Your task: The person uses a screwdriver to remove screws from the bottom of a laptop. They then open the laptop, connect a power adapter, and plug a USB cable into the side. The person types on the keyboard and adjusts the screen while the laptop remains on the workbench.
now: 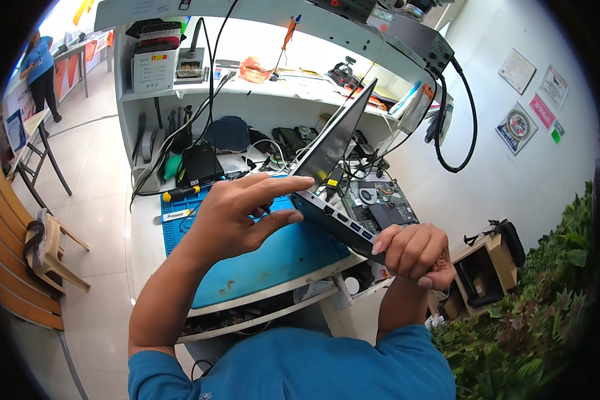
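Note:
A partly unfolded laptop [340, 220] is held up over the workbench, tilted, with the side edge and its row of ports facing me. Its dark screen [337, 137] rises toward the back. My right hand [417, 257] has its fingers wrapped round the laptop's near right corner. At the other end of that port edge is my left hand [243, 210], index finger stretched out and thumb apart from it. The index fingertip is at the laptop's corner by the hinge; whether it touches cannot be made out. Underneath lies a blue work mat [247, 270].
Behind the laptop sits an opened laptop chassis [397, 200] with a fan. A yellow-and-black tool [180, 194] lies at the mat's left edge. Cables and parts crowd the back, below a shelf [267, 93]. A chair [53, 250] stands left; a cardboard box [477, 277] and plants are right.

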Motion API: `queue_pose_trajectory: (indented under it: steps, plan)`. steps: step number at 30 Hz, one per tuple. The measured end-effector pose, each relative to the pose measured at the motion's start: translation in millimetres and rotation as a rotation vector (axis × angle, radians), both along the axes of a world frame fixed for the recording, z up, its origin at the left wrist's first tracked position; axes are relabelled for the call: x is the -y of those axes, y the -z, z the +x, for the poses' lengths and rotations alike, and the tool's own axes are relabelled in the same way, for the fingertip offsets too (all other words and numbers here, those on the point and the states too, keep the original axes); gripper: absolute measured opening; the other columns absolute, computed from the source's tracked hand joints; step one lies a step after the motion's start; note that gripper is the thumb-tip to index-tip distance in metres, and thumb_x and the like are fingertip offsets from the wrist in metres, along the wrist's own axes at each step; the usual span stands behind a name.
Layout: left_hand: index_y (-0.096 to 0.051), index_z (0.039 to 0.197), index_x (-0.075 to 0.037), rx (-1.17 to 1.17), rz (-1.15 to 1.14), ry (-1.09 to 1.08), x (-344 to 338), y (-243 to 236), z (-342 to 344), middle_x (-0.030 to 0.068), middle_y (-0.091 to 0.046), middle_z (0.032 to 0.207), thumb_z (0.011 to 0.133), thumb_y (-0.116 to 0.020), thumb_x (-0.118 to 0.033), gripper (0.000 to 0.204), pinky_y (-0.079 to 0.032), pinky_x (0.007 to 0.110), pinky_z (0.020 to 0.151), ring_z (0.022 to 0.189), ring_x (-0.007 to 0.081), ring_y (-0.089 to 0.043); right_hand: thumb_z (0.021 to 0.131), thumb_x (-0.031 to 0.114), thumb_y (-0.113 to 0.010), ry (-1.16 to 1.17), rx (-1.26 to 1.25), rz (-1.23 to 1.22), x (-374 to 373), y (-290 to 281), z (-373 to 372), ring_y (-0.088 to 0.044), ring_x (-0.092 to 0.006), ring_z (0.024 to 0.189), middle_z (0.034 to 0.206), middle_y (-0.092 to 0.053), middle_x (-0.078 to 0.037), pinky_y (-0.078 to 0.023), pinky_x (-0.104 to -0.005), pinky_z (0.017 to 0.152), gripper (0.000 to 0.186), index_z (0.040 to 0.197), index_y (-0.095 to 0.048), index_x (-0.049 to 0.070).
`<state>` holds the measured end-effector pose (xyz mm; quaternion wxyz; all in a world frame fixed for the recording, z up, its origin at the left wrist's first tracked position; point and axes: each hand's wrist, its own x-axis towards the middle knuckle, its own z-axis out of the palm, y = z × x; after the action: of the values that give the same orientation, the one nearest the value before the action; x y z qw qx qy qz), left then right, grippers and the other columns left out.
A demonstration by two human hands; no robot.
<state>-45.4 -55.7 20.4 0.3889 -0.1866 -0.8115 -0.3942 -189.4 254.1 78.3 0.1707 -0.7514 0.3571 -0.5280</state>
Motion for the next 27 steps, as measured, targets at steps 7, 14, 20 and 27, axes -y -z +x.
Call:
queue_pose_trajectory:
  steps: [7,14,20,27]
  plan:
    - [-0.084,0.12,-0.01,0.031,0.163,0.158,-7.5,-2.6,-27.7,0.0039,-0.075,0.085,0.089,-0.093,-0.016,0.033,-0.043,0.027,0.058,0.065,0.008,-0.054,0.067,0.016,-0.07,0.041,-0.058,0.078,-10.3,-18.6,1.6,-0.071,-0.0333,0.068,0.067,-0.068,-0.014,-0.054,-0.062,0.102,0.017,0.061,-0.066,0.0]
    - [-0.084,0.116,-0.009,0.046,0.15,0.083,-15.2,-10.8,-25.0,0.0023,-0.066,0.077,0.088,-0.093,-0.014,0.03,-0.038,0.028,0.057,0.064,0.0093,-0.05,0.093,0.014,-0.077,1.127,-0.985,0.126,20.3,-56.4,124.0,-0.072,-0.0385,0.115,0.121,-0.075,-0.021,-0.057,-0.0527,0.103,0.025,0.109,-0.073,-0.006]
    - [-0.085,0.118,-0.014,-0.062,0.064,0.107,-27.6,-12.2,-24.1,0.004,-0.065,0.08,0.085,-0.093,-0.011,0.034,-0.045,0.033,0.058,0.063,0.0161,-0.056,0.099,0.009,-0.074,1.367,-0.964,0.068,61.9,-16.1,99.1,-0.067,-0.0348,0.096,0.107,-0.068,-0.018,-0.058,-0.0445,0.085,0.019,0.112,-0.07,-0.004]
    - [-0.084,0.114,-0.012,-0.044,0.082,0.124,-28.4,-7.8,-18.0,0.0046,-0.063,0.088,0.083,-0.096,-0.01,0.033,-0.049,0.031,0.065,0.079,0.0173,-0.062,0.093,0.007,-0.08,1.356,-0.806,0.044,55.1,-9.1,103.2,-0.068,-0.0343,0.096,0.102,-0.067,-0.015,-0.057,-0.0445,0.084,0.027,0.118,-0.075,-0.004]
